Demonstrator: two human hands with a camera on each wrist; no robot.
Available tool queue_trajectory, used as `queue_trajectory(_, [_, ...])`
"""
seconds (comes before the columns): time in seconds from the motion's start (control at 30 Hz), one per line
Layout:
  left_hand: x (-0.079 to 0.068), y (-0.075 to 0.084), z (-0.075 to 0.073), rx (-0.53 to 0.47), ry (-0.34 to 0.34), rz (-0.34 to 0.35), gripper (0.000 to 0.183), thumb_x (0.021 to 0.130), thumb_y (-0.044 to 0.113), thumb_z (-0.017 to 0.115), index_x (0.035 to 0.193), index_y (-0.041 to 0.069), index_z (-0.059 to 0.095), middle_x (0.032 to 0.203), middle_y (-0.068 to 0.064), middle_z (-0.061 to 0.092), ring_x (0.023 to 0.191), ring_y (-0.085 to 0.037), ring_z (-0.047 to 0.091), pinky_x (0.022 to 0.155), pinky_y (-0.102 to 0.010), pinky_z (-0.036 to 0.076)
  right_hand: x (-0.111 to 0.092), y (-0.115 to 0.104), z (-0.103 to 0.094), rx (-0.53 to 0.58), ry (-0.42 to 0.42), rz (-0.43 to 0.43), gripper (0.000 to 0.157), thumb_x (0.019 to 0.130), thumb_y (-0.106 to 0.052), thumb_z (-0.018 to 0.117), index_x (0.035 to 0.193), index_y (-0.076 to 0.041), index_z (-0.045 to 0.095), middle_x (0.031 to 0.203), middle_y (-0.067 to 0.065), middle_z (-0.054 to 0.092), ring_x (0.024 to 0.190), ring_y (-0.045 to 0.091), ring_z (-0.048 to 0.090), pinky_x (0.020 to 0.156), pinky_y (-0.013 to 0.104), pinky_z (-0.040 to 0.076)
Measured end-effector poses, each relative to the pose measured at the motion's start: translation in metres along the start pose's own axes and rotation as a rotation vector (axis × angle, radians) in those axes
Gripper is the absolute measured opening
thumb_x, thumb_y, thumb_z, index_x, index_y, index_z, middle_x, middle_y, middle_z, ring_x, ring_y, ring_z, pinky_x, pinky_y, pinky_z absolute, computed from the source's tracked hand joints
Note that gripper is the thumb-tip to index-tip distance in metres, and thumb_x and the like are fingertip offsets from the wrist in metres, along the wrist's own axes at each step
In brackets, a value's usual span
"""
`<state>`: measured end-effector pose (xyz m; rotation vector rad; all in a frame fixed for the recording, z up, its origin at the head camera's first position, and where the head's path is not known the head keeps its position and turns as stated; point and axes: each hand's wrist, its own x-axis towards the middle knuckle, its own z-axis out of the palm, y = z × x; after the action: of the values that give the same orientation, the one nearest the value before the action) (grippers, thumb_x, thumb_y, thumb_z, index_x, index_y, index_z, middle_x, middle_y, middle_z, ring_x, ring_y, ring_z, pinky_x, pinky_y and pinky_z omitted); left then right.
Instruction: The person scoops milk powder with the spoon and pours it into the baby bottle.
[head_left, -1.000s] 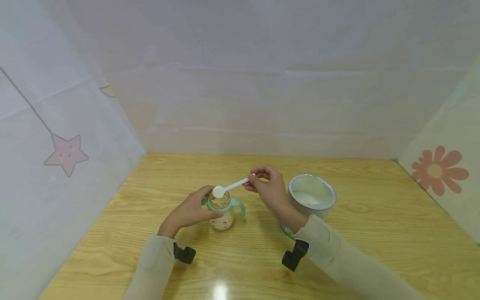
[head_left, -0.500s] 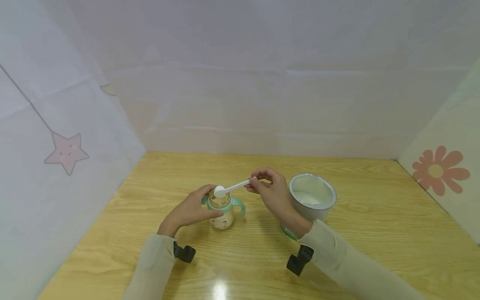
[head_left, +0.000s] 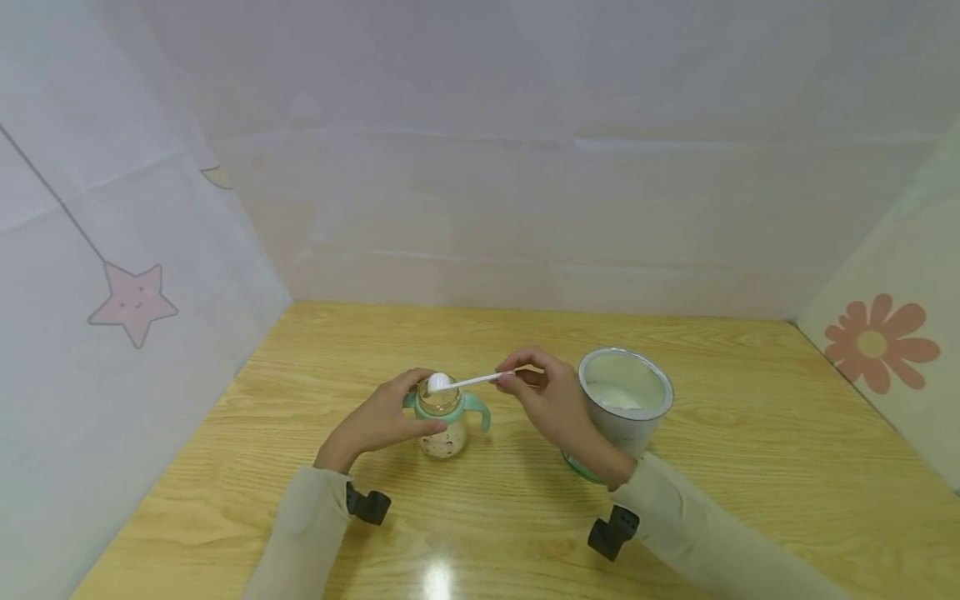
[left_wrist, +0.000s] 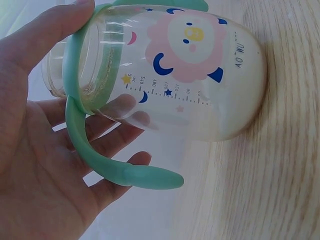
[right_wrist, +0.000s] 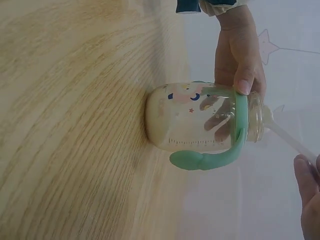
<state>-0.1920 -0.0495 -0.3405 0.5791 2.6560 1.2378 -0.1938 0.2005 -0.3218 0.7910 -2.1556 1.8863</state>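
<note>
A clear baby bottle (head_left: 442, 442) with a green two-handled collar stands upright on the table, with pale powder or milk at its bottom. My left hand (head_left: 384, 419) grips it round the collar, thumb in front and fingers behind, as the left wrist view shows. Above the bottle's open mouth, a white measuring scoop (head_left: 472, 381) is tipped over, its rounded bowl at the rim. The fingers and thumb of my right hand (head_left: 553, 402) pinch the end of the scoop's handle. Whether powder is falling from the bowl cannot be made out.
An open silver-rimmed can (head_left: 626, 423) with white powder inside stands just right of my right hand, its lower part hidden behind my right forearm. The wooden table (head_left: 750, 433) is bounded by printed cloth walls (head_left: 480, 225) at the back and sides.
My right hand has turned the scoop over: its bowl showed white powder face up earlier, and now its rounded underside shows. The left hand and bottle have stayed in place.
</note>
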Motion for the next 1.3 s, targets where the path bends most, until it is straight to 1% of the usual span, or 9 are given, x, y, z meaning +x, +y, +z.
queue_trajectory(0.03, [0.0, 0.0, 0.0, -0.003, 0.0, 0.002, 0.069, 0.083, 0.034, 0.074, 0.139, 0.009, 0.043, 0.128, -0.008, 0.056, 0.121, -0.03, 0.052, 0.099, -0.054, 0.042, -0.001, 0.0, 0.0, -0.009, -0.003, -0.014, 0.007, 0.088, 0.006, 0.061, 0.095, 0.008, 0.061, 0.096, 0.023, 0.061, 0.088, 0.025, 0.07, 0.076, 0.027, 0.057])
queue_trajectory(0.17, [0.0, 0.0, 0.0, -0.008, -0.002, 0.008, 0.068, 0.083, 0.034, 0.074, 0.138, 0.01, 0.044, 0.127, -0.007, 0.056, 0.119, -0.028, 0.053, 0.098, -0.052, 0.043, -0.005, 0.0, 0.0, -0.04, -0.01, -0.074, 0.008, 0.086, 0.007, 0.063, 0.094, 0.007, 0.062, 0.096, 0.022, 0.063, 0.088, 0.021, 0.07, 0.077, 0.026, 0.057])
queue_trajectory(0.3, [0.0, -0.001, 0.0, 0.001, 0.001, 0.011, 0.068, 0.083, 0.034, 0.074, 0.139, 0.01, 0.044, 0.128, -0.007, 0.056, 0.12, -0.028, 0.052, 0.098, -0.052, 0.044, -0.007, 0.001, 0.0, -0.085, -0.01, -0.139, 0.009, 0.085, 0.008, 0.064, 0.092, 0.004, 0.062, 0.095, 0.02, 0.066, 0.089, 0.017, 0.069, 0.073, 0.022, 0.057])
queue_trajectory(0.43, [0.0, -0.001, 0.001, 0.003, 0.003, 0.016, 0.067, 0.083, 0.034, 0.074, 0.138, 0.009, 0.044, 0.128, -0.007, 0.056, 0.121, -0.029, 0.051, 0.099, -0.053, 0.043, -0.009, 0.001, 0.001, -0.116, -0.011, -0.2, 0.012, 0.084, 0.01, 0.064, 0.093, 0.003, 0.062, 0.094, 0.019, 0.067, 0.088, 0.019, 0.07, 0.072, 0.021, 0.056])
queue_trajectory(0.53, [0.0, 0.0, 0.001, -0.003, 0.002, 0.017, 0.068, 0.083, 0.033, 0.074, 0.138, 0.009, 0.044, 0.127, -0.007, 0.056, 0.12, -0.029, 0.052, 0.099, -0.052, 0.043, -0.009, 0.001, 0.001, -0.134, -0.01, -0.23, 0.013, 0.084, 0.011, 0.064, 0.092, 0.002, 0.063, 0.093, 0.018, 0.067, 0.088, 0.02, 0.07, 0.071, 0.02, 0.056])
queue_trajectory(0.73, [0.001, -0.001, 0.001, -0.004, -0.004, 0.017, 0.067, 0.083, 0.033, 0.074, 0.138, 0.009, 0.043, 0.127, -0.007, 0.056, 0.118, -0.026, 0.053, 0.098, -0.05, 0.045, -0.01, 0.003, 0.0, -0.148, -0.013, -0.261, 0.013, 0.083, 0.011, 0.065, 0.089, 0.0, 0.062, 0.093, 0.017, 0.067, 0.086, 0.017, 0.069, 0.067, 0.02, 0.056])
queue_trajectory(0.93, [0.001, -0.001, 0.001, 0.001, 0.004, 0.018, 0.066, 0.084, 0.034, 0.073, 0.137, 0.009, 0.044, 0.126, -0.008, 0.057, 0.119, -0.028, 0.053, 0.098, -0.051, 0.044, -0.012, 0.005, 0.0, -0.137, -0.034, -0.255, 0.013, 0.082, 0.012, 0.065, 0.086, 0.0, 0.062, 0.094, 0.02, 0.065, 0.084, 0.016, 0.069, 0.067, 0.021, 0.056])
queue_trajectory(1.13, [0.0, -0.002, 0.001, -0.004, 0.0, 0.018, 0.067, 0.084, 0.034, 0.072, 0.138, 0.007, 0.043, 0.126, -0.013, 0.057, 0.119, -0.031, 0.053, 0.099, -0.053, 0.043, -0.012, 0.004, 0.0, -0.123, -0.032, -0.262, 0.013, 0.081, 0.013, 0.065, 0.086, 0.001, 0.062, 0.094, 0.019, 0.065, 0.084, 0.006, 0.067, 0.067, 0.02, 0.056])
queue_trajectory(1.3, [-0.001, -0.001, 0.0, -0.015, -0.006, 0.017, 0.067, 0.084, 0.034, 0.073, 0.138, 0.008, 0.043, 0.128, -0.013, 0.056, 0.121, -0.032, 0.052, 0.1, -0.053, 0.042, -0.012, 0.004, -0.001, -0.126, -0.032, -0.267, 0.013, 0.081, 0.013, 0.066, 0.086, 0.001, 0.063, 0.094, 0.019, 0.065, 0.084, 0.008, 0.068, 0.067, 0.02, 0.056])
